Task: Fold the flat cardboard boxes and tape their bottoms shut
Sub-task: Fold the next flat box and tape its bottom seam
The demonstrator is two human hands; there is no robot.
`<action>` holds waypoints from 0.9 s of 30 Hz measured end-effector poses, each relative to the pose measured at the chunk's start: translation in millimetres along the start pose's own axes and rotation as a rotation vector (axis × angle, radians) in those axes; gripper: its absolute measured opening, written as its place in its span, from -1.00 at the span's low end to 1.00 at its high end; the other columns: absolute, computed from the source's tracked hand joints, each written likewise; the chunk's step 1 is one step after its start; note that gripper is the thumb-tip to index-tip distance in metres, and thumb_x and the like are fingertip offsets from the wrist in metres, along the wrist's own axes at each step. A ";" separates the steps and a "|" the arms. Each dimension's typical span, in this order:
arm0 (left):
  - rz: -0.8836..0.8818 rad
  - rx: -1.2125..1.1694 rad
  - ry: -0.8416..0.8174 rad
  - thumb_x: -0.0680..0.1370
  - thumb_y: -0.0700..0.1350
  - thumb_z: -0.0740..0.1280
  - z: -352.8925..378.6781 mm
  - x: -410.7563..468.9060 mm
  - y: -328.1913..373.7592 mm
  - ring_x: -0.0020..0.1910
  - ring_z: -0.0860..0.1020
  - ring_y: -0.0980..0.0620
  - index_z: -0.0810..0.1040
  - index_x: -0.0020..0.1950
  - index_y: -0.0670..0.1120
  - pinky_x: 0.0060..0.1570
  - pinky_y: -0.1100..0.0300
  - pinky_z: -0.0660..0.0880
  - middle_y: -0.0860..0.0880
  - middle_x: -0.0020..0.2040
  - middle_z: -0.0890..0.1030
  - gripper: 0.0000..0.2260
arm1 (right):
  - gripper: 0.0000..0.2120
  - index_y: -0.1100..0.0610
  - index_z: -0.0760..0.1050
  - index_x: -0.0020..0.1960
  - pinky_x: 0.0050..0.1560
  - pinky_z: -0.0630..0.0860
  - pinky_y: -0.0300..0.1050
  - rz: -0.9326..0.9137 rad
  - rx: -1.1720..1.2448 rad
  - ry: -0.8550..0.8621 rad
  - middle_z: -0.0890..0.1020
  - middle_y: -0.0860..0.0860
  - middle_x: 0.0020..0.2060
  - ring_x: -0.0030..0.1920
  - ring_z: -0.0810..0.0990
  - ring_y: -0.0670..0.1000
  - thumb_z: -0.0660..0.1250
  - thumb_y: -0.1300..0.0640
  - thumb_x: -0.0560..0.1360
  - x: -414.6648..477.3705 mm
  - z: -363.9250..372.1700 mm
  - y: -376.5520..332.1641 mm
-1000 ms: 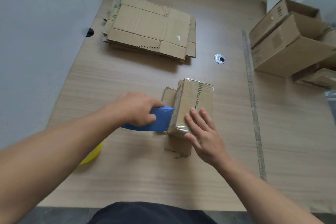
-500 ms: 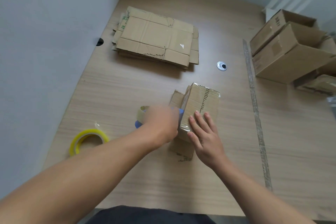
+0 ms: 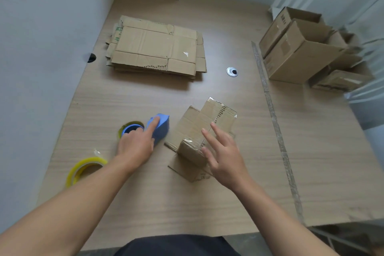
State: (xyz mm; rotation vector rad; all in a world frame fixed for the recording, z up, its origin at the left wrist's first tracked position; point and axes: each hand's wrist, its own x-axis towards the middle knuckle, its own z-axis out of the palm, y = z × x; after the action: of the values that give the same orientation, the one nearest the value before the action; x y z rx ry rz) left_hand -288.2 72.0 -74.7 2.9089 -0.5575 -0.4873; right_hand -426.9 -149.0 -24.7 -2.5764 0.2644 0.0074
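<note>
One box [image 3: 209,114] | under released right hand [image 3: 225,157] fingers | left hand [image 3: 135,147] fingers grasp dispenser [image 3: 161,129]

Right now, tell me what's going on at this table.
A person is taping boxes. The left hand holds a blue plastic tape dispenser down on the light wooden table, index finger along its top. The right hand, fingers spread, is at the near end of a small brown cardboard box with clear tape across its upturned bottom. A stack of flat cardboard boxes lies behind; folded brown boxes sit far right.

Open tabletop [image 3: 207,203] runs between flat stack [image 3: 155,48] and taped box [image 3: 216,114].
</note>
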 end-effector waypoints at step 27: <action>-0.199 -0.805 0.293 0.57 -0.15 0.40 4.0 -50.1 96.7 0.20 0.54 0.08 0.56 0.36 -0.05 0.12 0.53 0.31 0.06 0.21 0.59 -0.65 | -0.70 -0.19 0.52 0.24 0.12 0.45 -0.33 0.210 0.703 -0.133 0.55 -0.07 0.05 -0.02 0.54 -0.29 0.37 0.10 0.58 30.6 -30.0 116.9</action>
State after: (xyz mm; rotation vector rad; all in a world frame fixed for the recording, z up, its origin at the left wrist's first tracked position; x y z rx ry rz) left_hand -366.0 1.6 -45.2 2.1963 -0.0034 -0.2180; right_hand -420.5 -267.6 -61.8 -1.8349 0.4028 0.1378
